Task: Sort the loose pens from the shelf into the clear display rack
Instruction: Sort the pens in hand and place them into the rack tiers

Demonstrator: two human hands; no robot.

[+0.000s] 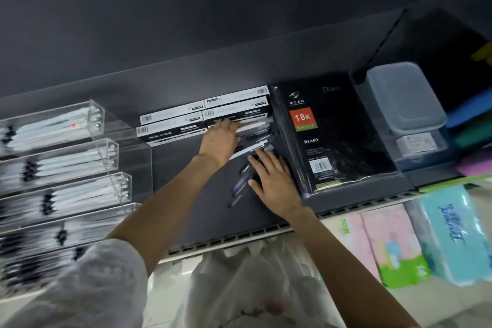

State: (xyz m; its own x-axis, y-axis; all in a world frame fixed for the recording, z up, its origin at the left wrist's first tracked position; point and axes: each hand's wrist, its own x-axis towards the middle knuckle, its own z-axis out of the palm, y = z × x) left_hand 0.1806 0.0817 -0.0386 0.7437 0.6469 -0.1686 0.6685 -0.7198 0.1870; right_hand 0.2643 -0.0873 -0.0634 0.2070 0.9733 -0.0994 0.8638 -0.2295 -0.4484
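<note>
Several loose pens [254,138] lie in a heap on the dark shelf [202,210], between the pen boxes and a black diary. My left hand [219,141] reaches over the heap, its fingers flat on the far pens beside the boxes. My right hand [271,178] lies flat with straight fingers on the near pens; a few dark-tipped pens [238,186] stick out to its left. The clear display rack [80,157] stands at the left in stepped tiers, each tier holding white pens with black caps.
Black-and-white pen boxes [205,114] are stacked at the back of the shelf. A wrapped black diary [332,138] lies to the right, then clear plastic containers [404,98]. Tissue packs [452,231] and a white plastic bag [253,287] sit below the shelf edge.
</note>
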